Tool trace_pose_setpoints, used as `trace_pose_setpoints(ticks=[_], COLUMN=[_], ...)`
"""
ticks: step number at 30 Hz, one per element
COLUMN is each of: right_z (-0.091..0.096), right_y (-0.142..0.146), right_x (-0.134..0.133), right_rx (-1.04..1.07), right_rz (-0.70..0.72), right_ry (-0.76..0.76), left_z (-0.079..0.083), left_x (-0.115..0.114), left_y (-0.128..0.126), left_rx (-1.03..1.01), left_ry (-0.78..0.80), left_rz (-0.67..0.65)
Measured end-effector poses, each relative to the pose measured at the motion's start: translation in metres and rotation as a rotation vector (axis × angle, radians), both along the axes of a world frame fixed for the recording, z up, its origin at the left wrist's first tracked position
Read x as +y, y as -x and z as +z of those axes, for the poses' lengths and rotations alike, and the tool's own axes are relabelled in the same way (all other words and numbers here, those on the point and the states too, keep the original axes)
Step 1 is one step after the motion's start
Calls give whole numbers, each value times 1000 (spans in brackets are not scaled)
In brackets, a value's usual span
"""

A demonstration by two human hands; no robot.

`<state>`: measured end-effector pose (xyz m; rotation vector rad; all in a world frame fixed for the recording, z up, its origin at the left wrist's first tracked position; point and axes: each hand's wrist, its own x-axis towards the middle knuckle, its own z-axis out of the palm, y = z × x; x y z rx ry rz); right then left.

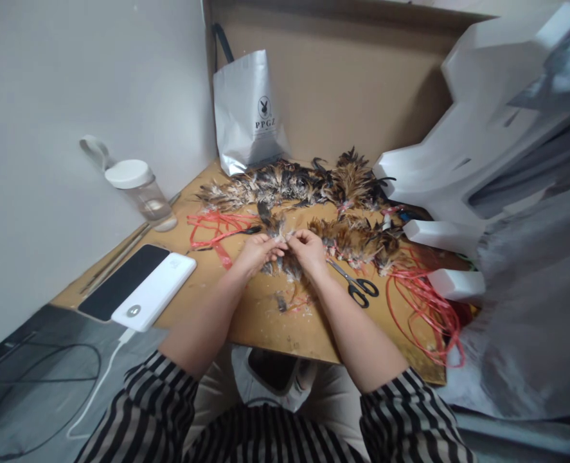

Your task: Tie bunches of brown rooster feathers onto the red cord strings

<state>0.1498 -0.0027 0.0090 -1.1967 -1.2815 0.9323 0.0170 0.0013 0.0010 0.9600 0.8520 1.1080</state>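
My left hand (258, 252) and my right hand (308, 249) meet over the middle of a wooden board (246, 315). Both pinch a small bunch of brown and black feathers (281, 233) between their fingertips. More loose feathers (289, 267) lie on the board just under my hands. Heaps of brown, black and white feathers (285, 183) stretch along the far side, and another heap (362, 238) lies to the right of my right hand. Black-handled scissors (356, 284) rest by my right wrist.
Red string lies in a tangle (427, 308) at the right and another (214, 228) at the left. A phone (121, 281) and a white power bank (154, 290) sit at the left edge, behind them a clear jar (142, 191). A silver bag (246, 112) leans on cardboard; white foam blocks (453, 283) stand right.
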Motion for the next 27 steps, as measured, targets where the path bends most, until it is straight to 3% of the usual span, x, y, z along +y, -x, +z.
trace_pose_setpoints(ticks=[4,8,16,20,27], right_z=[-2,-1,-1,3,17], right_y=[4,7,6,5,-9], right_x=[-1,-3,-3,-4,-5], right_rx=[-70,-7,-22,103,218], right_rz=[-24,-19,-74,59,325], right_ry=[3,33,7,37,60], left_z=[0,0,1,-1,-2], left_x=[1,2,1,3,7], left_y=[-1,-4,-4,1,12], left_rx=[-23,18,107,23,-211], left_ry=[9,-16,-66,-16,126], left_rz=[45,94,47,28,-207])
